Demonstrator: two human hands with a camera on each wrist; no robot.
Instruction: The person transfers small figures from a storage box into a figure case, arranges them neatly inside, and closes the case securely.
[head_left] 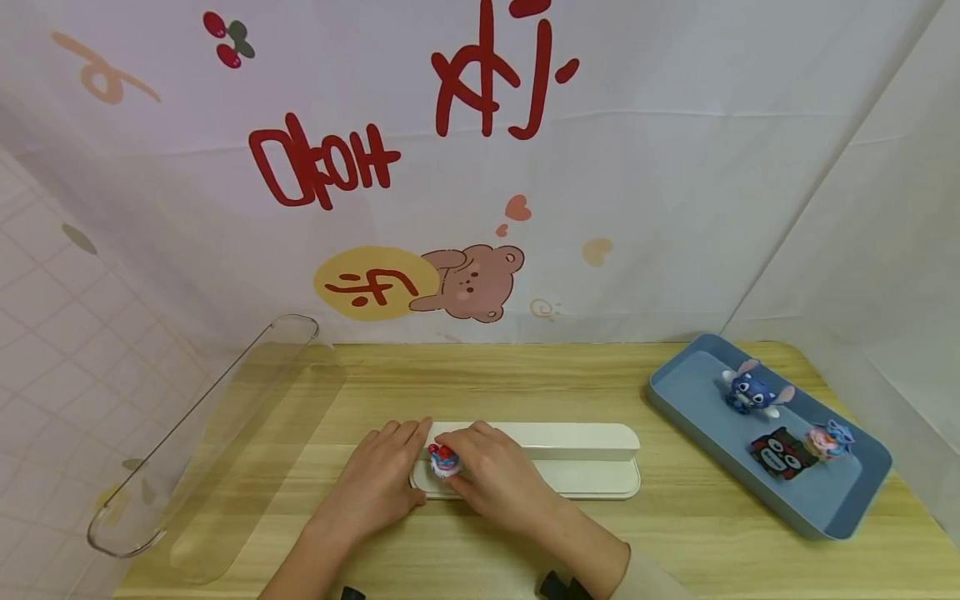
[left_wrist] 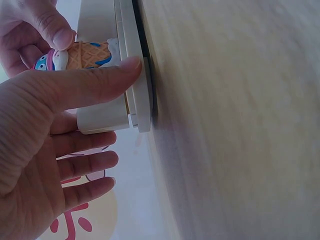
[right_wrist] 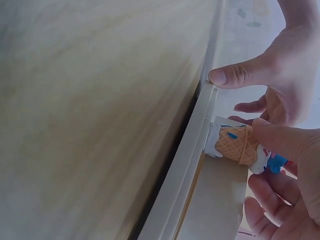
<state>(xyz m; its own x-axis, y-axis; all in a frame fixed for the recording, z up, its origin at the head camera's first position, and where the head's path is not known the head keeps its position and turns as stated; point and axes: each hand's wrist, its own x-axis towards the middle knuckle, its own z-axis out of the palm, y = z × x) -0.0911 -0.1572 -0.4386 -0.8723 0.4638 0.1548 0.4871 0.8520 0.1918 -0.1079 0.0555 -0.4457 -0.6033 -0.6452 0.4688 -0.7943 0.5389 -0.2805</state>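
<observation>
A small figurine (head_left: pixel 444 460) with a waffle-cone body (right_wrist: pixel 237 144) stands upright at the left end of a white stepped stand (head_left: pixel 592 476). My right hand (head_left: pixel 498 479) pinches its upper part between thumb and fingers. At the stand's left end, my left hand (head_left: pixel 377 482) holds the edge, thumb on the front rim and the other fingers extended at the side and back. In the left wrist view the cone (left_wrist: pixel 89 55) meets the stand's lower step, partly behind my left thumb.
On the right lies a blue tray (head_left: pixel 693 429) holding a blue big-eared figure (head_left: pixel 752 393), a dark figure with round eyes (head_left: pixel 782 454) and a pastel figure (head_left: pixel 828 440). A long transparent cover (head_left: pixel 247 442) is at the left, in front of a printed curtain (head_left: pixel 660 208).
</observation>
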